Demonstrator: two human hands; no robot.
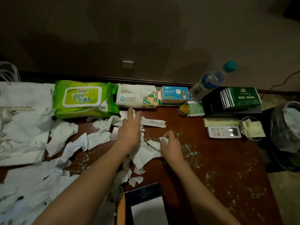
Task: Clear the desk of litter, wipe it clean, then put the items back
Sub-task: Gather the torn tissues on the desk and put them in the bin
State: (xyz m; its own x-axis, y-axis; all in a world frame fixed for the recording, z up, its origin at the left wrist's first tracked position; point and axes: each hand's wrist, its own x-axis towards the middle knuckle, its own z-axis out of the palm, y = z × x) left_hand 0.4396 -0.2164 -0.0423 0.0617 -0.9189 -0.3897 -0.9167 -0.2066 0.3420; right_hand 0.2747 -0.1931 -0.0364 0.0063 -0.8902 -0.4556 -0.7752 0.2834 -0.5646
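In the head view, a dark wooden tabletop (pixel 211 159) is seen strewn with crumpled white tissue scraps (pixel 99 135), thickest at the left and centre, and with fine pale green crumbs (pixel 190 151) scattered over its right half. The right hand (pixel 170 146) is pinched shut on a small wad of tissue (pixel 163 140), held just above a larger torn sheet (pixel 142 153). The left hand (pixel 129 129) is spread wide with fingers extended and holds nothing; it is stretched toward the scraps lying in front of the green wet-wipe pack (pixel 84 99) and the tissue pack (pixel 136 96) along the back edge. A bin lined with a plastic bag (pixel 287 127) is seen beyond the right edge of the tabletop.

The step in hand is judged to be litter gathering, at an early stage, since most scraps are not yet collected. It is best done by sweeping the loose pieces together into one bundle with the open left hand, rather than picking them singly, before they are carried to the bin. The crumbs are better left for the wiping step, as they would be scattered by dragging paper across them. The remote control (pixel 224 132) and the notepad (pixel 146 203) should be kept clear of the sweep.
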